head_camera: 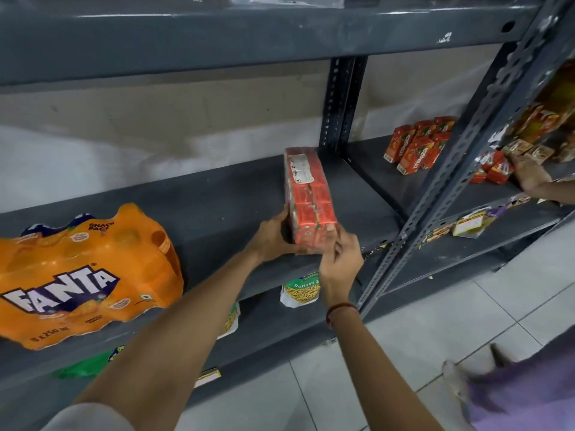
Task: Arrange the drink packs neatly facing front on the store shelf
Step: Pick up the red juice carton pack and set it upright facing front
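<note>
Grey steel store shelf [217, 194], pale wall behind, white tiled floor below. Item one: red shrink-wrapped multipack of drink cartons [308, 194], lying lengthwise front to back near the shelf's right upright, white label on top. Left hand [273, 234] grips its near left corner; right hand [340, 259] clasps its near right end. Item two: orange plastic-wrapped Fanta bottle pack [84, 275], far left, well apart. Item three: loose red juice cartons [417, 147], adjoining bay.

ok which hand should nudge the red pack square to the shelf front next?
Probably right. The right hand cups the red pack's front corner at the shelf edge; the left hand braces its side, steadying it.
</note>
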A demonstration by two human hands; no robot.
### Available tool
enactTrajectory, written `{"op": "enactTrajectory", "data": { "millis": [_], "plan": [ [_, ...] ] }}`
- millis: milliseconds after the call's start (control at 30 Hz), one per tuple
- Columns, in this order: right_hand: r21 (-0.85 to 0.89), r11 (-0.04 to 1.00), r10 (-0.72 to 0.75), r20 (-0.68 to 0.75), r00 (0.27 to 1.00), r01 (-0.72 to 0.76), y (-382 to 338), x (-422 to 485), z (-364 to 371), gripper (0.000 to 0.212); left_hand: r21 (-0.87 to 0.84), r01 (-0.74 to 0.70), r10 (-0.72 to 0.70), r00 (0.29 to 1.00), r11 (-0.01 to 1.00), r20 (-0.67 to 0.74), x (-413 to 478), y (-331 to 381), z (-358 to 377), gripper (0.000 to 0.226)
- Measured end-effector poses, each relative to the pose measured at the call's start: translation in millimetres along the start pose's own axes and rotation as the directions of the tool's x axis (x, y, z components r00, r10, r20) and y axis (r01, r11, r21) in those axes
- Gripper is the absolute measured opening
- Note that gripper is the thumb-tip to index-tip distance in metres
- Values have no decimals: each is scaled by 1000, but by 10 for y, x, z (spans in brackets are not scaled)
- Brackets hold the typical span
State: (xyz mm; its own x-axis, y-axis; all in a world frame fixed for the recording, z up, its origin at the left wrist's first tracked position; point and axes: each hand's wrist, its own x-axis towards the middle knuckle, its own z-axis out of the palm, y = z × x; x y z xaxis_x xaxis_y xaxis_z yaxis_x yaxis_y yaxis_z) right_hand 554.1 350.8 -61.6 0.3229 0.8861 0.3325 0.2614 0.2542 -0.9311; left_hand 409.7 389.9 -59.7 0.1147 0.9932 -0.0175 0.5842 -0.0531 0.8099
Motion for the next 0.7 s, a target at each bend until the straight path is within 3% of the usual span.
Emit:
{"op": "enactTrajectory", "data": {
  "millis": [133,233,300,367,433,533,600,700],
  "plan": [
    [-52,997,-59,22,998,60,-129,-362,207,27,-30,52,-53,998,998,-22,-137,-241,-320,51],
    [-55,994,-79,195,978,91,-207,-557,395,32,-197,67,-95,986,978,-139,-249,-373,-460,37],
    [-41,987,-132,316,939,153,-206,-523,439,34,-328,60,-170,933,943,-319,-330,-421,-436,40],
    [-27,981,-176,295,939,193,-191,-318,414,31,-409,53,-271,825,911,-495,-416,-441,-318,40],
    [-32,991,-122,226,966,132,-168,25,370,28,-452,30,-323,741,892,-589,-512,-349,-154,46],
    [-85,996,42,209,977,-25,-127,678,342,43,-449,-93,-213,784,889,-584,-582,-108,65,54],
    [-118,989,114,274,955,-84,-134,1087,367,63,-384,-89,-160,807,919,-568,-554,10,153,68],
    [-149,970,237,383,893,-193,-160,1507,468,86,-349,-45,-185,781,936,-596,-452,12,183,78]
  ]
}}
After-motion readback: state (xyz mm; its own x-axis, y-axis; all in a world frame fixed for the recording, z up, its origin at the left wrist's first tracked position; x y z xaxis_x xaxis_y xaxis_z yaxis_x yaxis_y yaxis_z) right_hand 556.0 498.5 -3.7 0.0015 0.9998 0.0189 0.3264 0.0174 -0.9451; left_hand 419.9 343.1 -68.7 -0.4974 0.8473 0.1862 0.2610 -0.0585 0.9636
